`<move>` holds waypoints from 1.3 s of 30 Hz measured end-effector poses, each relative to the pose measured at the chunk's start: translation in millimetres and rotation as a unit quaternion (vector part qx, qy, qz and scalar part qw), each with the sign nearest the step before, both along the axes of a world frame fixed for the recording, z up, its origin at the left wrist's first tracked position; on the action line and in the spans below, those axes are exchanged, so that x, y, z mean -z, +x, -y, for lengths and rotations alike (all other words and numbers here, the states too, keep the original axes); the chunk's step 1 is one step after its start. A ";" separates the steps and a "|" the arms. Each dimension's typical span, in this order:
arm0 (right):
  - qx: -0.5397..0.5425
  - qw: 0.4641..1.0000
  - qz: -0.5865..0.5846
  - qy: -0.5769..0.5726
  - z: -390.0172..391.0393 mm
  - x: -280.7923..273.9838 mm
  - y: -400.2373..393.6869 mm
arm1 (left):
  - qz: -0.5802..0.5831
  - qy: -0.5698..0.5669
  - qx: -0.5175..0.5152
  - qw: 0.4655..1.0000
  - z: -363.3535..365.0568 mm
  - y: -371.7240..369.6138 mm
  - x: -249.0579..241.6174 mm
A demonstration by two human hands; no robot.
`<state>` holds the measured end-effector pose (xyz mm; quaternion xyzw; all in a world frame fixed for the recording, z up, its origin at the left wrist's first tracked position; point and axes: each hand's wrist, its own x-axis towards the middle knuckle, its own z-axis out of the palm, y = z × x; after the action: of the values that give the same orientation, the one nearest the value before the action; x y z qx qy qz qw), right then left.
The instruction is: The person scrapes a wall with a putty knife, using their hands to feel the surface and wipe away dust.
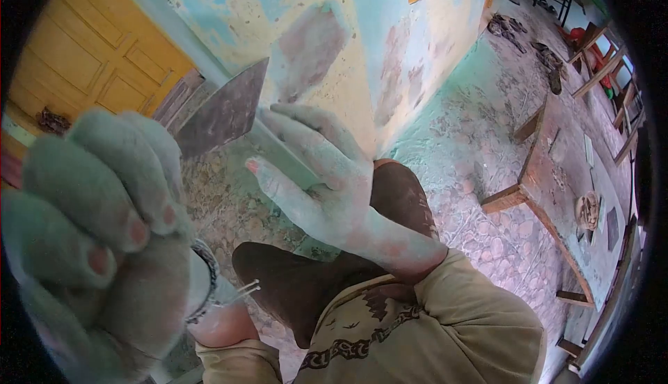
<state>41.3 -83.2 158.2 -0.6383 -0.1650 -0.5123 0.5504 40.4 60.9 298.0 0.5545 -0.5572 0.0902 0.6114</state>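
Observation:
My left hand (pixel 104 224), coated in pale dust and close to the camera, is curled into a fist with a bracelet at its wrist. From behind its fingers juts the dark, flat metal blade of a scraper (pixel 226 109); the handle is hidden in the fist. My right hand (pixel 320 168), also dusty, reaches in from the right with its fingers stretched out and thumb apart. Its fingertips are close by the blade's right edge in this view. Behind both is a blue and cream wall (pixel 313 43) with bare grey patches.
A yellow panelled door (pixel 90 50) is at upper left. At right, a low wooden table (pixel 570 196) stands on the stone-patterned floor (pixel 487 245), with a wrapped bundle (pixel 588 210) on it. Footwear (pixel 508 32) lies along the far wall. My bent knees (pixel 400 196) are below my hands.

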 end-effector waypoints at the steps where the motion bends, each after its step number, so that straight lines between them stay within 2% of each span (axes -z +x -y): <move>1: 0.008 1.000 0.011 0.003 -0.6 -5.4 2.6 | -0.007 0.013 0.005 1.000 3.7 7.3 -5.5; 4: 0.032 0.996 0.075 -0.023 6.9 -29.7 18.4 | -0.093 0.006 0.056 0.994 3.3 21.9 -12.5; 5: 0.040 0.995 0.081 -0.053 11.3 -39.0 22.3 | -0.046 0.051 0.043 0.997 5.9 22.4 -20.8; 8: 0.063 0.980 0.060 -0.177 27.5 -61.3 25.2 | -0.044 0.184 0.137 0.972 7.7 57.2 -55.6; 11: -0.030 0.987 0.022 -0.159 37.4 -69.6 18.1 | -0.100 0.130 0.171 0.972 31.1 61.9 -53.9; 14: -0.182 0.978 -0.085 -0.054 52.8 -53.1 21.1 | -0.036 0.015 0.122 0.992 56.2 62.0 -43.5; 16: -0.236 0.972 0.005 0.019 71.0 -45.5 21.3 | -0.003 -0.065 0.080 0.995 60.6 66.5 -26.6; 17: -0.262 0.963 0.012 0.067 86.9 -39.5 27.7 | 0.074 -0.095 -0.069 0.990 49.8 69.4 -10.0; 18: -0.286 0.951 0.020 0.117 101.3 -35.6 32.5 | 0.128 -0.119 -0.230 0.957 39.1 72.3 6.3; 19: -0.310 0.938 0.005 0.154 106.1 -42.5 27.6 | 0.009 -0.148 -0.322 0.935 36.9 60.4 24.2; 21: -0.327 0.935 0.013 0.134 117.4 -43.2 32.7 | -0.008 -0.153 -0.395 0.906 45.0 72.4 77.3; 23: -0.335 0.935 0.030 0.112 119.1 -45.7 39.5 | 0.130 -0.067 -0.502 0.852 54.7 79.2 115.8; 26: -0.353 0.930 0.046 0.086 111.9 -58.5 47.1 | -0.018 -0.061 -0.418 0.906 64.3 80.9 161.8; 27: -0.414 0.905 0.062 0.074 109.8 -67.8 52.4 | -0.006 -0.068 -0.443 0.894 62.9 75.8 165.3; 29: -0.419 0.905 0.068 0.012 107.8 -85.3 60.7 | 0.017 -0.080 -0.491 0.867 59.0 65.5 166.1; 30: -0.420 0.904 0.072 -0.018 109.4 -91.7 67.1 | 0.055 -0.093 -0.497 0.861 55.8 62.4 158.7; 32: -0.494 0.862 0.056 -0.101 113.7 -105.3 83.1 | 0.132 -0.116 -0.505 0.845 48.3 54.3 129.6; 33: -0.530 0.839 0.055 -0.109 99.0 -115.2 85.9 | 0.151 -0.094 -0.511 0.841 46.9 50.7 113.3; 35: -0.537 0.834 0.049 -0.112 79.8 -126.1 83.9 | 0.193 -0.052 -0.520 0.830 46.3 48.7 83.3; 36: -0.509 0.853 0.043 -0.109 73.5 -128.5 79.5 | 0.192 -0.021 -0.532 0.825 46.2 50.0 76.2; 38: -0.520 0.849 0.013 -0.094 73.1 -129.1 76.7 | 0.192 0.036 -0.554 0.809 45.2 53.4 66.8; 39: -0.558 0.826 -0.012 -0.081 76.9 -129.0 76.9 | 0.189 0.041 -0.555 0.809 45.2 53.7 64.5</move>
<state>118.2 -160.0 287.2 -0.4858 -0.5274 -0.0950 0.6905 94.0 15.7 233.6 0.7660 -0.2624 0.4942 0.3164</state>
